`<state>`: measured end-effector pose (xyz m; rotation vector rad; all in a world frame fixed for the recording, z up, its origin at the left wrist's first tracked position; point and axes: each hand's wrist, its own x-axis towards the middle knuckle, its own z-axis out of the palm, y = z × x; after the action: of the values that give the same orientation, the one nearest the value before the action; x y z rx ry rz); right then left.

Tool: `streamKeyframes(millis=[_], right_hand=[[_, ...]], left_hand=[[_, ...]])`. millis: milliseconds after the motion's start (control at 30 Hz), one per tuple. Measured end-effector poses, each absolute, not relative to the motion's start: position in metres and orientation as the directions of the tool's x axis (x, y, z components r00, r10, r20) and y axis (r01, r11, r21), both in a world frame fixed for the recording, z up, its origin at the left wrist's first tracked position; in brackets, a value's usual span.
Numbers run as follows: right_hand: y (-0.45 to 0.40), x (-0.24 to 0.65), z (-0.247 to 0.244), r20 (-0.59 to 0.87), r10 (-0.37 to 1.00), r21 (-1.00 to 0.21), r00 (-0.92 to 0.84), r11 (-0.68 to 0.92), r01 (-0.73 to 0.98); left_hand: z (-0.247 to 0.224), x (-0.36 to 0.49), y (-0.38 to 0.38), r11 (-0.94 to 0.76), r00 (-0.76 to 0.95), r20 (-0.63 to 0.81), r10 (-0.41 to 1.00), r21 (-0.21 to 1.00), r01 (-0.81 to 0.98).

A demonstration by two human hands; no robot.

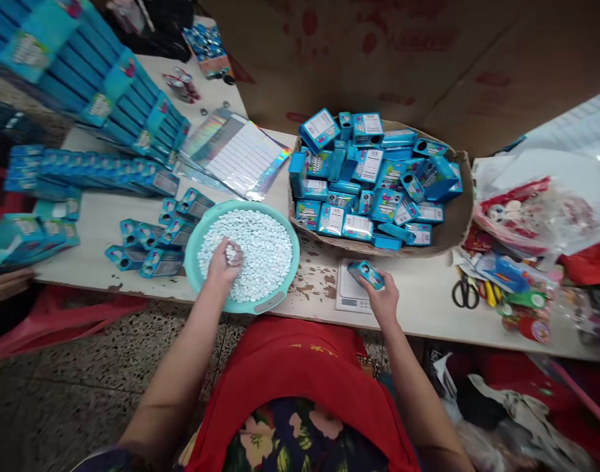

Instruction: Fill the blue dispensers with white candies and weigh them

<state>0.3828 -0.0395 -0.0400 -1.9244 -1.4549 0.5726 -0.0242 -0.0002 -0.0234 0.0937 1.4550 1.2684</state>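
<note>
A turquoise basin (293, 262) holds a heap of small white pieces (261, 255). My left hand (224, 263) is in the basin, its fingers curled around some white pieces. My right hand (384, 295) grips a small blue box (367, 275) over a white scale (348, 295); whether the box touches the scale is hard to tell. Behind the scale, a cardboard tray (460, 219) is filled with several similar blue boxes (357, 226), lying at various angles.
Left of the basin stand several blue boxes (162, 262) and rows of stacked ones. Plastic sleeves (236, 154) lie behind it. Black-handled scissors (465, 293) and plastic bags (530, 216) are at the right. Another person's hand (8, 286) shows at the left edge.
</note>
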Motion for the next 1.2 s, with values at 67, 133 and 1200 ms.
streamKeyframes(millis=[67,133,1200], right_hand=[[-0.036,0.375,-0.038,0.064,0.959,-0.718,0.276,-0.148,0.680],[-0.034,0.365,-0.031,0.099,0.967,-0.717,0.234,-0.094,0.691],[-0.003,0.199,0.042,0.235,0.855,-0.693,-0.463,0.481,0.537]], left_hand=[[-0.022,-0.021,-0.002,0.411,-0.380,-0.644,0.665,0.739,-0.534],[-0.023,-0.017,-0.007,0.399,-0.500,-0.491,0.713,0.871,-0.287],[0.071,-0.004,-0.048,0.040,0.075,-0.088,0.993,0.870,0.491]])
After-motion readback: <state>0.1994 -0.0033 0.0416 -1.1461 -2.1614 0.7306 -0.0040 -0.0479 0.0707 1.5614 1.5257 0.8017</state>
